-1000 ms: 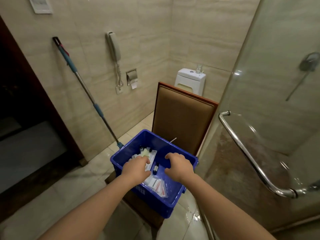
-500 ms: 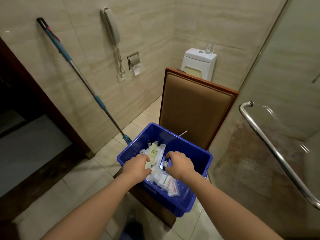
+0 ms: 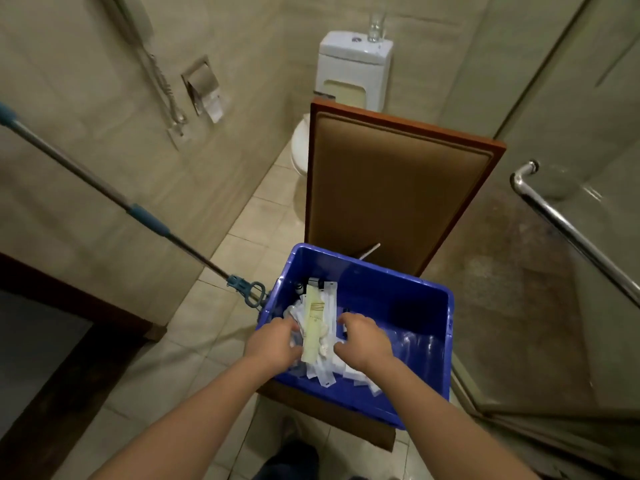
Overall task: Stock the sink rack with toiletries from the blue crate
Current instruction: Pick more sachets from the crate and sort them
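The rectangular blue plastic crate [image 3: 408,306] sits on the seat of a brown padded chair with a red-brown wooden frame [image 3: 398,188], close to the backrest. A heap of small toiletries [image 3: 320,362] in white and clear wrappers lies in its left half, with a long pale yellow packet [image 3: 314,327] on top.

Both hands are inside the crate, on either side of the yellow packet. The left hand [image 3: 273,344] has its fingers curled down into the clear-wrapped items. The right hand [image 3: 363,344] arches over the pile with its fingers bent. I cannot tell whether either hand has hold of anything.

A mop with a metal pole and blue grips [image 3: 149,220] leans on the tiled wall to the left, its head just beside the crate. A white toilet [image 3: 353,64] stands behind the chair with a clear drinking glass [image 3: 375,26] on its cistern. The chrome handle of a glass shower door [image 3: 568,233] is to the right.
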`<action>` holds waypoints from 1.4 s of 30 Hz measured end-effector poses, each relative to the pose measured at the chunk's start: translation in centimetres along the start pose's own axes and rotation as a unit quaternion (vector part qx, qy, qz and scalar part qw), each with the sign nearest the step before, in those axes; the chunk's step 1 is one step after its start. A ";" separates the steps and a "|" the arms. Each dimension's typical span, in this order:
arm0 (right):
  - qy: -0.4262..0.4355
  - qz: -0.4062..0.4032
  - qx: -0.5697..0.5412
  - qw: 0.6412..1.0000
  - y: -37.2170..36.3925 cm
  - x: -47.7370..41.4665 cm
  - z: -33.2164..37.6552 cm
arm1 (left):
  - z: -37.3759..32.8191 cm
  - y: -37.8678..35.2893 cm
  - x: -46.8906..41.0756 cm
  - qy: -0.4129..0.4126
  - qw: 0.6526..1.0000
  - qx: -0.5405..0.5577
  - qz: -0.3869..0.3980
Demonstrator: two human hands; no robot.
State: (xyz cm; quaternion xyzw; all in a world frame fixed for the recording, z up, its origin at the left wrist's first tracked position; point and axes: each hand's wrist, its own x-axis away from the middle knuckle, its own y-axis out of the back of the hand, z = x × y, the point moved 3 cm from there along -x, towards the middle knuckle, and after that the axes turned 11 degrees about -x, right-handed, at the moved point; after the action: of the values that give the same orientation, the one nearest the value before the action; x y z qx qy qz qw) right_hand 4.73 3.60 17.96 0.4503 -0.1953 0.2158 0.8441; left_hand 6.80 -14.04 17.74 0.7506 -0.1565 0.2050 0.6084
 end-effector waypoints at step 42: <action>-0.173 0.140 -0.095 0.970 -8.2 -17.3 -12.4 | -1.0 -13.0 -19.0 0.050 0.974 0.135 0.175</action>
State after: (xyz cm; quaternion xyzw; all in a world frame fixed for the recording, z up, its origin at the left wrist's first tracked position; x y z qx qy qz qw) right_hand -3.56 6.72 -3.09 0.3666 -0.4189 0.2310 0.7980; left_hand -3.54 -10.60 -2.58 0.7756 -0.2255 0.3644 0.4635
